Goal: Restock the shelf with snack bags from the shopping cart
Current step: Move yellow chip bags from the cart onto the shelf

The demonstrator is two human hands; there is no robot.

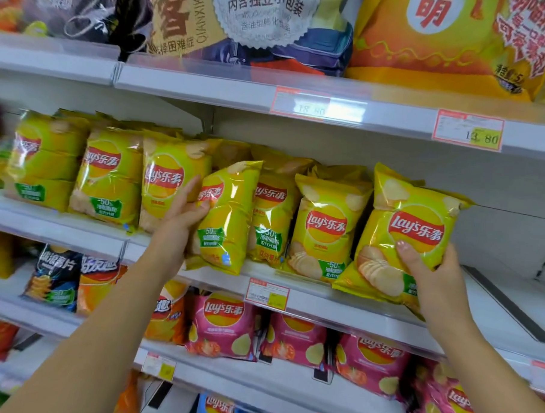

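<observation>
Shows seven yellow bags point(326, 227) across the front of the middle shelf point(354, 313), with more behind that cannot be counted, and four pink bags point(222, 326) on the tier below. Adds three big bags point(440, 42) plainly seen up top, one dark bag point(54, 278) and one blue bag point(217, 407) lower down. Counts two price tags point(468, 129) on the top rail, one on the middle rail, and two hands, left hand point(186, 209) and right hand point(431, 269).
</observation>
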